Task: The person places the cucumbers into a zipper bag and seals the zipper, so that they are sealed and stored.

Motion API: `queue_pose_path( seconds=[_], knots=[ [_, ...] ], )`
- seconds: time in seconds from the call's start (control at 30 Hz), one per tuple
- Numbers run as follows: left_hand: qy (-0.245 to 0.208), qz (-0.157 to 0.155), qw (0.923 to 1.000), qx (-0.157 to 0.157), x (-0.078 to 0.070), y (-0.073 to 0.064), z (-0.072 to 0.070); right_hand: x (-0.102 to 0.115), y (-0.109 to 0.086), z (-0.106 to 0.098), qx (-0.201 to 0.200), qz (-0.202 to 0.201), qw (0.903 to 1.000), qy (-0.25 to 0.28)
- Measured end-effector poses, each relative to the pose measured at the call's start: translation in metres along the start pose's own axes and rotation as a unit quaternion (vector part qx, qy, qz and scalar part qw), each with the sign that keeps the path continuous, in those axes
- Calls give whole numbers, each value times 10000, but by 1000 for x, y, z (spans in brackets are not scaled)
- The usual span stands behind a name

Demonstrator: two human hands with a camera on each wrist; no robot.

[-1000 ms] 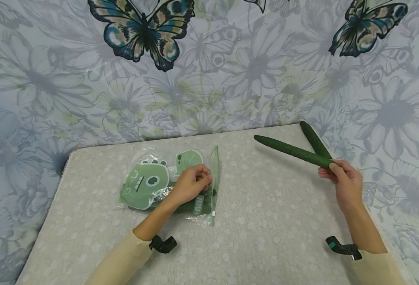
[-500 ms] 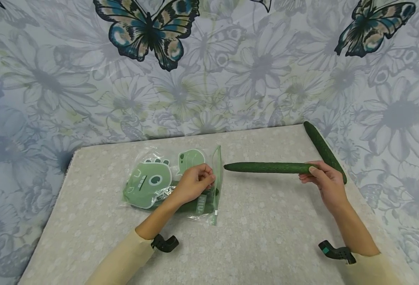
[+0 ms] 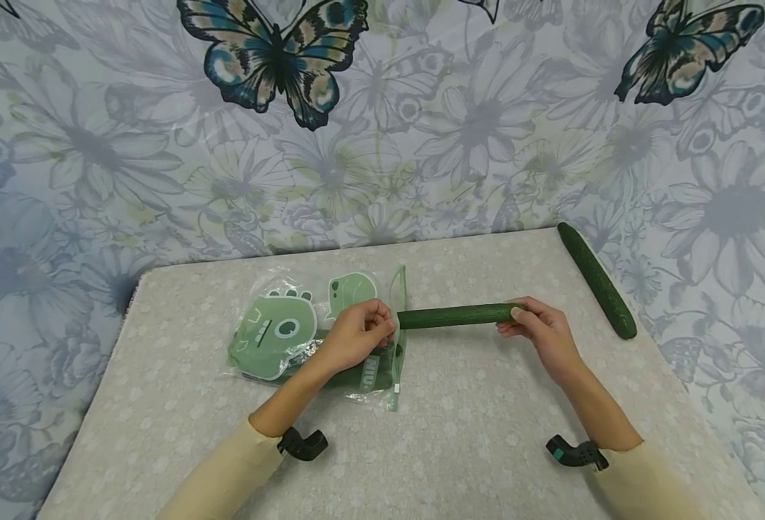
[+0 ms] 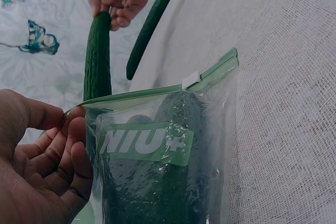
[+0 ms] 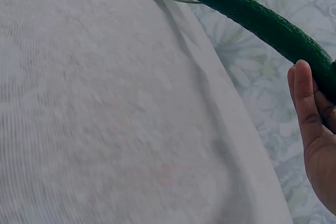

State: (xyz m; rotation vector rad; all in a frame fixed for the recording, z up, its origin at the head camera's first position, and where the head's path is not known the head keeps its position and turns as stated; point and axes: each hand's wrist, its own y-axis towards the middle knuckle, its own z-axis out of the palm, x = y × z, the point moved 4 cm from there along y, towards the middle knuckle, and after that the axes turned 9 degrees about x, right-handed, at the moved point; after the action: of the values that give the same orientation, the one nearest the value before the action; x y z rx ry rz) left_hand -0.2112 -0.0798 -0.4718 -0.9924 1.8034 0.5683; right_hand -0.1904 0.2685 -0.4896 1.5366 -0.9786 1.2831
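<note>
My left hand [image 3: 356,336] pinches the edge of a clear zip bag [image 4: 210,129] with a green dinosaur print, close to its opening. The bag lies on the table, and dark green cucumbers show through its plastic in the left wrist view. At the other end, my right hand [image 3: 541,332] grips a long cucumber [image 3: 456,315] near its right tip. That cucumber is level, and its far end is inside the bag's mouth, partly behind the bag edge. A white slider [image 4: 191,80] sits on the bag's green zip strip.
Another cucumber [image 3: 597,280] lies by the right edge of the table [image 3: 473,433], which has a pale patterned cloth. Behind the table rises a wall covering [image 3: 473,130] with flowers and butterflies.
My right hand has moved left with its cucumber, away from the one on the table. The cucumber has swung level and its tip has entered the bag. The left hand keeps its hold.
</note>
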Motion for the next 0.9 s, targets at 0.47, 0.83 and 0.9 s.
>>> queue_pose_path(
  seconds=[0.47,0.83,0.9],
  knots=[
    [-29,-49,9999,102,0,0,1,-13,27,53,177,544,9981,219],
    [-42,20,10000,73,-2,-1,1,-14,47,89,466,604,9963,397],
    [-65,38,10000,64,-3,-1,2,-15,49,93,468,590,9962,443]
  ],
)
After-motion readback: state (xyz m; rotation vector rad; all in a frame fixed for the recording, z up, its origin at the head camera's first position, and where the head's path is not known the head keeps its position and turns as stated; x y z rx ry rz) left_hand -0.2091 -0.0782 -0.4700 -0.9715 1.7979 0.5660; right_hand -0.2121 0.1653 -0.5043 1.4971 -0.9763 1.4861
